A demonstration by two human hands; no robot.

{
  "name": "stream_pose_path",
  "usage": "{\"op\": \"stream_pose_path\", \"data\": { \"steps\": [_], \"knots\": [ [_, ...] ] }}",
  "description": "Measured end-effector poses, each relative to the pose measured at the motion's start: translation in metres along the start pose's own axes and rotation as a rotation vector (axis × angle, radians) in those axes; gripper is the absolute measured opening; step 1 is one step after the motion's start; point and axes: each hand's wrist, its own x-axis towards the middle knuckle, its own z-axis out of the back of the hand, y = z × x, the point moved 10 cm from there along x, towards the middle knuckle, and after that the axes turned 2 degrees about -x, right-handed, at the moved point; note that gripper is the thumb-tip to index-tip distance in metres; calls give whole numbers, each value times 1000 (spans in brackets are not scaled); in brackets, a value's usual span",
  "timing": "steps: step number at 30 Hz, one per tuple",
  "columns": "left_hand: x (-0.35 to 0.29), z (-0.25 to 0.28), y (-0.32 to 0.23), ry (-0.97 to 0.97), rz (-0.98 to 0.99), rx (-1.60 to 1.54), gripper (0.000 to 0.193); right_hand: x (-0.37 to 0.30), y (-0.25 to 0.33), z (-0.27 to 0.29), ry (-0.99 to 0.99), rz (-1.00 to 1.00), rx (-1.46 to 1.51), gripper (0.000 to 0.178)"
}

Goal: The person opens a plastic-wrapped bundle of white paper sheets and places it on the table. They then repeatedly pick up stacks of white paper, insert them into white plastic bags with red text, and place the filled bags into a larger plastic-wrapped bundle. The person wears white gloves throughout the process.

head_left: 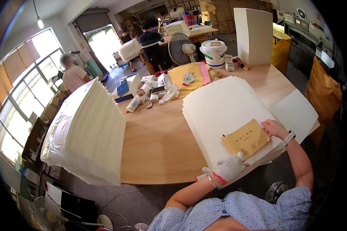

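A tan-covered booklet (246, 139) with dark printing lies tilted on a tall stack of large white paper sheets (219, 104). My right hand (273, 128), bare and with a pale watch on the wrist, is closed at the booklet's right edge. At the booklet's near edge is my left hand (228, 168), in a white knitted glove with a red cuff. Its thumb touches the booklet, and the other fingers stretch apart from the thumb over the stack's near side. A small dark tab sticks out at the booklet's left corner.
A bulky stack of white sheets (85, 134) stands at the table's left. Behind lie a grey glove (188, 78), yellow envelopes and loose packages. A white bucket (213, 54), a fan (180, 49) and a tall white block (252, 36) stand farther back. Several people are in the background.
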Motion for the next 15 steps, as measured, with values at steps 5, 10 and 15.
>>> {"op": "stream_pose_path", "data": {
  "steps": [5, 10, 15],
  "knots": [
    [-7, 6, 3, 5, -8, -94, 68, -2, 7, -13, 265, -185, -309, 45],
    [-9, 8, 15, -17, -48, -134, 61, -38, 49, -19, 378, -48, 97, 38],
    [-38, 21, 92, -122, -177, -858, 50, -67, 38, -42, 472, -228, 456, 34]
  ]
}}
